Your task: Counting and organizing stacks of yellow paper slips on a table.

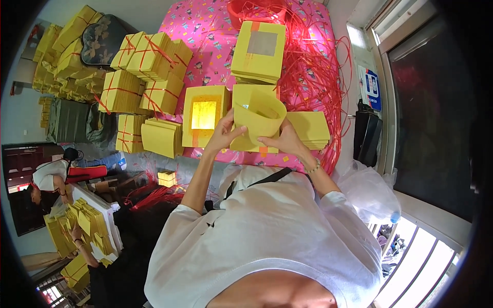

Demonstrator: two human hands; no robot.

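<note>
two hands bend a yellow sheet

the yellow sheet point(267, 109) is up in front of the white shirt point(262, 215), over the middle pile point(245, 93). it is curled round, so its top makes a loop. i cannot tell if its low edge touches the pile. the left grip point(224, 135) is closed on the sheet's left side, with the thumb in front. the right grip point(287, 141) is closed on the right side, with its thumb in front too. a string of beads point(314, 166) goes round the right wrist.

just left of the middle pile is a yellow box point(220, 105) with a bright square point(204, 114). a low pile point(309, 128) lies on the right. behind the middle pile is a tall pile point(241, 56) with a gray square point(263, 43) on top. all these lie on a pink cloth point(209, 54). red strips point(318, 72) spread over its right side, by a red tub point(251, 11). tied bundles point(149, 56) stand on the left.
</note>
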